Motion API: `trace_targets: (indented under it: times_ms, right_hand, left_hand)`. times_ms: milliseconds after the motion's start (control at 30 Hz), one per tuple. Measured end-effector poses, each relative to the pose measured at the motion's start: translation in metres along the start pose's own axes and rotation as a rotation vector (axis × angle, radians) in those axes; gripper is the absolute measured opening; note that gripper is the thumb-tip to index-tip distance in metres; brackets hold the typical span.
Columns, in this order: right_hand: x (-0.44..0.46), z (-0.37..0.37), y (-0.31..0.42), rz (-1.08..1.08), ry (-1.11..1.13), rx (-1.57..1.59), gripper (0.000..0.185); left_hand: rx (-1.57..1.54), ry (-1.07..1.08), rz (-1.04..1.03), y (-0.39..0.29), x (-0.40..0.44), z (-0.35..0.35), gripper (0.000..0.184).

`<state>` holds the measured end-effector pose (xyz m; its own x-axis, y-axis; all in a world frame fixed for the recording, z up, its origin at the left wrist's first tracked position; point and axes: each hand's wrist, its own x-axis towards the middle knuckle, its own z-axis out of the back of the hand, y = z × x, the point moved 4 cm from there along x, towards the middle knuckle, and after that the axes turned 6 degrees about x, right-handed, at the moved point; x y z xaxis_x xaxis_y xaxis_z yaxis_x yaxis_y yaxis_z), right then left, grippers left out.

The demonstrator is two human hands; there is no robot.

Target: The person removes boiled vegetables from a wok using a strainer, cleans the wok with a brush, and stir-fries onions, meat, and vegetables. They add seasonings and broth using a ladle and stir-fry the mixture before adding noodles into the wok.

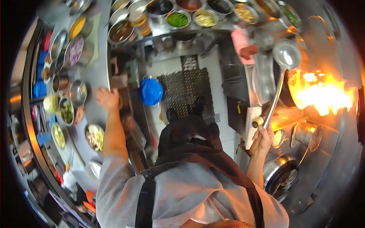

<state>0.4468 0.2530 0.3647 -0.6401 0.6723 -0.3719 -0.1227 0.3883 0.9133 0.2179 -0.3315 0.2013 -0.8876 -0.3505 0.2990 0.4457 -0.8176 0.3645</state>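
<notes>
light grey short-sleeved shirt [190,193], dark apron [232,163] with black shoulder straps [145,203], dark trousers [186,133]

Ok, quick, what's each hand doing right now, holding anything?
Left hand: open, resting at the edge of the counter.
Right hand: closed, holding the long-handled ladle.

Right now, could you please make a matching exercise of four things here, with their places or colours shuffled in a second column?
1. Ladle | A. Bright blue
2. Left hand | B. Yellow-white
3. Flames | C. On the counter
4. Round item beside floor mat | D. In the right hand

Pairs: 1-D, 2-C, 3-B, 4-A
</notes>
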Motion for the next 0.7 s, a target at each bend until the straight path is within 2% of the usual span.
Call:
trace_targets:
  times_ms: [67, 133, 167, 200, 267, 333, 400, 467, 533, 600, 700]
  right_hand:
    - [-0.005, -0.003, -0.033, -0.137, 0.179, -0.047, 0.038]
    - [0.001, -0.036, -0.057, -0.223, 0.194, -0.117, 0.034]
    - [0.015, -0.055, -0.073, -0.295, 0.251, -0.147, 0.031]
    - [0.034, -0.073, -0.092, -0.373, 0.309, -0.174, 0.028]
    - [0.090, -0.105, -0.146, -0.428, 0.399, -0.260, 0.026]
    - [0.162, -0.140, -0.206, -0.409, 0.498, -0.359, 0.017]
    - [0.233, -0.187, -0.256, -0.285, 0.539, -0.552, 0.022]
    - [0.293, -0.241, -0.291, 0.021, 0.623, -0.910, 0.033]
    - [0.332, -0.283, -0.318, 0.333, 0.553, -1.366, 0.043]
    - [0.358, -0.315, -0.337, 0.529, 0.551, -1.546, 0.044]
    - [0.389, -0.341, -0.368, 0.467, 0.601, -1.661, 0.040]
  left_hand:
    - [-0.008, -0.003, -0.015, -0.001, 0.002, -0.003, 0.063]
    - [-0.007, 0.023, -0.025, -0.003, 0.003, 0.000, 0.061]
    - [-0.025, -0.034, -0.036, -0.005, 0.003, -0.001, 0.060]
    - [-0.038, -0.089, -0.046, -0.005, 0.002, -0.001, 0.059]
    - [-0.008, -0.070, -0.053, -0.004, -0.001, -0.004, 0.061]
    - [0.012, -0.070, -0.045, -0.008, 0.003, -0.014, 0.062]
    - [0.025, -0.091, -0.070, -0.009, 0.002, -0.016, 0.064]
    - [0.025, -0.075, -0.055, -0.011, 0.004, -0.018, 0.065]
    - [0.014, -0.075, -0.076, -0.012, 0.003, -0.023, 0.066]
    - [0.033, -0.069, -0.084, -0.011, 0.004, -0.029, 0.067]
    - [0.036, -0.072, -0.084, -0.008, 0.003, -0.036, 0.068]
